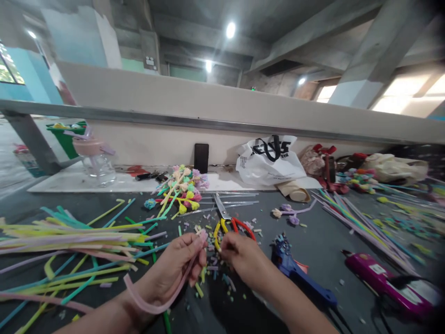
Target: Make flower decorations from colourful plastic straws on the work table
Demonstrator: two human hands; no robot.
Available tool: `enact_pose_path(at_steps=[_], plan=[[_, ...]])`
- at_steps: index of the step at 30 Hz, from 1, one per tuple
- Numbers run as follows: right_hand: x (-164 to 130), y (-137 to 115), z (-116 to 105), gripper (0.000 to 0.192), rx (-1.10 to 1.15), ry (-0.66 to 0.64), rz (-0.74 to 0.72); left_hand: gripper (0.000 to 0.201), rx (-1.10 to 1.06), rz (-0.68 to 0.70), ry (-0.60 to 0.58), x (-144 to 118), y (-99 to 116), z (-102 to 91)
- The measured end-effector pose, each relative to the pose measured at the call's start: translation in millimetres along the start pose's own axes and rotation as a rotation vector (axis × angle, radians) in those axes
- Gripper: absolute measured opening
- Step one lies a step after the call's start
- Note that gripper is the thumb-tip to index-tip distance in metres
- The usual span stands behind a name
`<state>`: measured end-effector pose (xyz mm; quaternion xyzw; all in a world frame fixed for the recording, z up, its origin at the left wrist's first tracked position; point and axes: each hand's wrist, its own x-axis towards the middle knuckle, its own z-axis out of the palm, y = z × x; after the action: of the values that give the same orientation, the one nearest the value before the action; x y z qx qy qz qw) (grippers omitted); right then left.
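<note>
My left hand [174, 269] grips a long pink pipe cleaner [153, 304] that curves down past my wrist and back up to my fingertips. My right hand [243, 260] is just right of it, fingers pinched on a short yellow piece [217, 237] beside the pink tip. Pliers with red and yellow handles [231, 221] lie on the dark table just beyond my hands. Small cut bits [215, 273] litter the table between my hands.
A heap of coloured pipe cleaners [69, 241] lies left. Finished pipe-cleaner flowers [181, 188] sit at the back. A blue glue gun [299, 273] and a magenta one [385, 280] lie right. Behind are a white bag [267, 162], a jar [95, 162] and more stems [354, 218].
</note>
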<state>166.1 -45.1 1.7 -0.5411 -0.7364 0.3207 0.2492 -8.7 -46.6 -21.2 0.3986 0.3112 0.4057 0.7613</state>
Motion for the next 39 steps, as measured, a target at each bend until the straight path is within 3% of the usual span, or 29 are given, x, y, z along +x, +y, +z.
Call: enact_pose_path(at_steps=[3, 6, 12, 20, 24, 26, 29, 33, 35, 39], plan=[[1.0, -3.4, -2.6, 0.014, 0.502, -0.027, 0.056, 0.032, 0.028, -0.025, 0.038, 1.7, -2.7, 1.8], [0.6, -7.4, -2.1, 0.008, 0.675, 0.010, 0.069, 0.034, 0.067, -0.062, 0.037, 2.5, -4.1, 2.9], [0.9, -9.0, 0.3, 0.008, 0.757, 0.129, 0.125, 0.029, 0.035, -0.098, 0.031, -0.2, -3.0, 6.3], [-1.4, -12.7, 8.9, 0.001, 0.647, 0.197, 0.006, 0.024, -0.018, -0.112, -0.050, 0.1, -6.8, 8.2], [-0.8, -6.8, 3.6, 0.005, 0.633, 0.170, 0.050, 0.027, 0.016, -0.117, -0.014, -0.6, -6.9, 6.3], [1.9, 0.1, -0.8, 0.006, 0.535, 0.134, 0.074, 0.030, 0.032, -0.091, 0.013, -0.8, -5.6, 4.6], [7.6, 8.1, -5.8, 0.009, 0.200, 0.065, -0.007, 0.032, 0.046, -0.045, 0.049, 0.2, -3.1, 2.0], [6.7, 3.0, -19.3, 0.012, -0.120, 0.200, -0.031, 0.032, 0.074, -0.063, 0.073, -0.3, -0.8, 2.3], [-3.3, -2.9, -34.3, 0.008, -0.184, 0.254, 0.002, 0.031, 0.081, -0.074, 0.078, -2.5, -0.4, 3.2], [-40.5, 2.5, -66.7, 0.019, -0.489, 0.214, 0.110, 0.029, 0.062, -0.078, 0.050, -6.8, -0.4, 4.0]])
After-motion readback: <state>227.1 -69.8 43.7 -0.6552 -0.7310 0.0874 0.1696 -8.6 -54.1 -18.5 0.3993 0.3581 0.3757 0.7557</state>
